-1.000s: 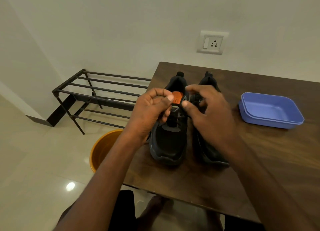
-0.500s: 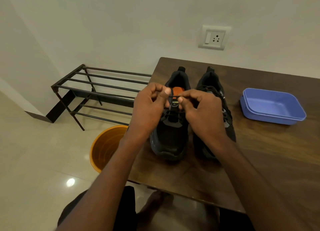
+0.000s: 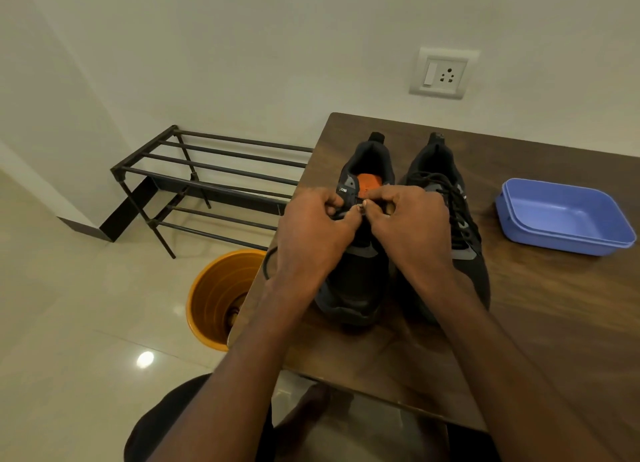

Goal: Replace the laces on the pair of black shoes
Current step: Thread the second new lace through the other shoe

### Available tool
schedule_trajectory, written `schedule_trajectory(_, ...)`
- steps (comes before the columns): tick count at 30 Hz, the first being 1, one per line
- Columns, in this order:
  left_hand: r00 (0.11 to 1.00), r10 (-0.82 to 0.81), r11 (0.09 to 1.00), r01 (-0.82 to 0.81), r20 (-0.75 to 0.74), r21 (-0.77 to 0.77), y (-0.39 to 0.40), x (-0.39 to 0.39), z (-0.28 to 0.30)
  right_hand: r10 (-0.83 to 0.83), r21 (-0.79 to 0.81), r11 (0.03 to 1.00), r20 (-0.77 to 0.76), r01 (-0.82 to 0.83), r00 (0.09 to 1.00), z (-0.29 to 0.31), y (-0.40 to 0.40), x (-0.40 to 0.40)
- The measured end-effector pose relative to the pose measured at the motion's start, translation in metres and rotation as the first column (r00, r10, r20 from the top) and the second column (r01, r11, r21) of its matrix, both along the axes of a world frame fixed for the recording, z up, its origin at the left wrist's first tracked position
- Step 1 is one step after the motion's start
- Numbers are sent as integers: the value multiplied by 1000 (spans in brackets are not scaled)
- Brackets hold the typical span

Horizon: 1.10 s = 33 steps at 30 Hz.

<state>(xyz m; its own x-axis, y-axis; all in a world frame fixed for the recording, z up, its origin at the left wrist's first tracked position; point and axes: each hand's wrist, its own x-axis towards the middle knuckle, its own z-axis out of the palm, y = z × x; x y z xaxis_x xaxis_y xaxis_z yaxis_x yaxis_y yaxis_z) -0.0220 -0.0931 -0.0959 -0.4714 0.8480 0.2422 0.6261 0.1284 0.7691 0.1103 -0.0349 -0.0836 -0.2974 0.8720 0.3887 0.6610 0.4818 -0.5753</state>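
Two black shoes stand side by side on the dark wooden table [image 3: 554,305], toes toward me. The left shoe [image 3: 356,288] shows an orange insole and has both my hands over its eyelet area. My left hand [image 3: 311,233] and my right hand [image 3: 408,226] pinch a black lace [image 3: 358,209] at the shoe's top eyelets. A loop of that lace [image 3: 267,264] hangs out beside my left wrist. The right shoe [image 3: 460,239] is laced with a black lace, partly hidden behind my right hand.
A blue plastic tub [image 3: 564,215] sits on the table to the right of the shoes. On the floor to the left stand an orange bucket [image 3: 214,298] and a black metal shoe rack [image 3: 207,181]. A wall socket [image 3: 443,73] is above the table.
My hands have come closer together and lower over the left shoe's top eyelets. The view has shifted slightly, and a lace loop now shows by my left wrist.
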Motion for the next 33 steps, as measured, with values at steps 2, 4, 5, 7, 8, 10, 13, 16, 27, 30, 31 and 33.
schedule_trajectory(2, 1000, 10, 1000, -10, 15, 5, 0, 0, 1, -5, -3, 1000, 35, 5, 999, 1, 0, 1)
schedule_trajectory(4, 1000, 17, 1000, -17, 8, -2, 0, 0, 1, -5, -3, 1000, 68, 6, 998, 2, 0, 2)
schedule_trajectory(5, 1000, 20, 1000, -19, 6, -5, -1, 0, 1, -6, -3, 1000, 77, 7, 997, 2, -1, 2)
schedule_trajectory(7, 1000, 17, 1000, -16, 5, -7, 0, -1, 2, -8, -5, 1000, 92, 9, 996, 2, -3, 2)
schedule_trajectory(8, 1000, 10, 1000, -10, -3, -5, 0, -1, 2, -7, -7, 1000, 101, 8, 995, 1, -3, 1)
schedule_trajectory(10, 1000, -7, 1000, 7, -22, 1, 0, -1, 2, -6, -17, 1000, 103, 8, 995, -2, -3, -1)
schedule_trajectory(13, 999, -17, 1000, 17, -36, 13, 0, -4, 1, 19, -39, 999, 88, -16, 996, -5, 0, -3)
schedule_trajectory(16, 999, -20, 999, 21, -33, 27, 0, -5, 1, 58, -74, 996, 50, -54, 997, -7, 7, 0)
schedule_trajectory(27, 998, -56, 998, 57, -32, 35, 1, -13, -1, 29, -1, 1000, 88, -29, 996, -11, 1, -11)
schedule_trajectory(30, 998, -62, 996, 63, -11, 63, 3, -12, -2, -5, 98, 995, 204, -16, 979, -9, -5, -9)
schedule_trajectory(31, 997, -68, 993, 64, 37, 98, 3, -12, 1, 6, 120, 992, 222, -33, 975, -9, -7, -8)
schedule_trajectory(33, 964, -119, 971, 62, 239, 232, 2, -9, 12, 83, 90, 990, 233, -107, 969, -9, -8, -5)
